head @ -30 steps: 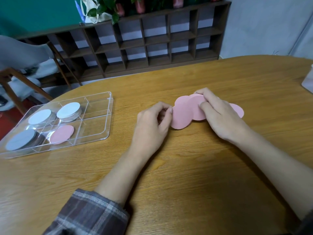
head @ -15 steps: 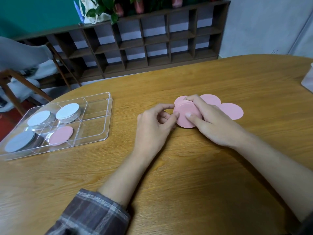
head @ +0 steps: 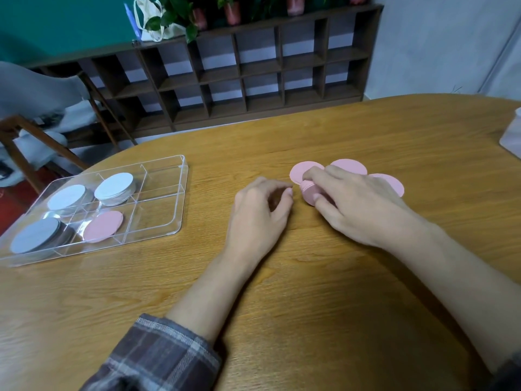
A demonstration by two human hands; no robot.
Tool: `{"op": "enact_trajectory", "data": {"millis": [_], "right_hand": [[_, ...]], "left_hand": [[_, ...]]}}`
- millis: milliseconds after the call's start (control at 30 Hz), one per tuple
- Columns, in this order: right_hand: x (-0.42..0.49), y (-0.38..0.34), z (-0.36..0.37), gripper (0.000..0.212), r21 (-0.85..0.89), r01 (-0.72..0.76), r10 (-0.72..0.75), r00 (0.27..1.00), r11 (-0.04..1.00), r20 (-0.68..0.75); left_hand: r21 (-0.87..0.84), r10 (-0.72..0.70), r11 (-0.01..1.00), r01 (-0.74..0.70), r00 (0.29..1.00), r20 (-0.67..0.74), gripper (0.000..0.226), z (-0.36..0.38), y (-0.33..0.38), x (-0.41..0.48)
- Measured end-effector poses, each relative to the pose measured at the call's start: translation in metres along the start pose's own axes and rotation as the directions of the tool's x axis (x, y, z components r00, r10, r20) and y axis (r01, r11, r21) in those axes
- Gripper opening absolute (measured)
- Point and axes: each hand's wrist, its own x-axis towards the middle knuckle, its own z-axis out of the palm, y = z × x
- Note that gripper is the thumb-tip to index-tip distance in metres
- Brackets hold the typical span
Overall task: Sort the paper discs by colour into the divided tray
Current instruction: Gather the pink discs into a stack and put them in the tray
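Right hand (head: 358, 204) pinching small pink disc stack (head: 308, 191) on tabletop (head: 310, 292); left hand (head: 258, 213) loosely curled, empty, just beside; divided tray (head: 172, 218) well left, nearer the left hand.

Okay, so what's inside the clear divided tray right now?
The tray holds three stacks of pale white or grey discs and one compartment with a pink disc. The right-hand compartments look empty. Whether more pink discs lie under the top one can't be seen.
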Motion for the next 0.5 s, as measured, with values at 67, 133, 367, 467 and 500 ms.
{"op": "enact_trajectory", "data": {"millis": [67, 133, 367, 467, 500], "right_hand": [[0.001, 0.007, 0.002, 0.026, 0.042, -0.039, 0.038, 0.999, 0.998, 0.015], [0.001, 0.014, 0.002, 0.027, 0.098, -0.074, 0.071, 0.997, 0.992, 0.037], [-0.005, 0.044, -0.02, 0.02, 0.239, -0.139, 0.141, 0.99, 0.961, 0.007], [-0.013, 0.065, -0.025, 0.021, 0.284, -0.141, 0.15, 0.989, 0.948, -0.01], [-0.016, 0.074, -0.025, 0.021, 0.311, -0.149, 0.164, 0.986, 0.939, -0.024]], "left_hand": [[0.009, -0.01, 1.0, 0.01, 1.0, 0.006, 0.014, 0.002, -0.001, 0.001], [0.038, -0.004, 0.999, 0.004, 1.0, 0.015, 0.017, 0.004, -0.004, 0.003], [0.159, 0.029, 0.985, -0.069, 0.97, 0.243, 0.043, 0.027, -0.008, 0.021], [0.184, -0.023, 0.982, -0.034, 0.954, 0.298, 0.055, 0.038, -0.001, 0.03], [0.199, -0.051, 0.98, -0.013, 0.948, 0.313, 0.059, 0.042, 0.0, 0.033]]}}
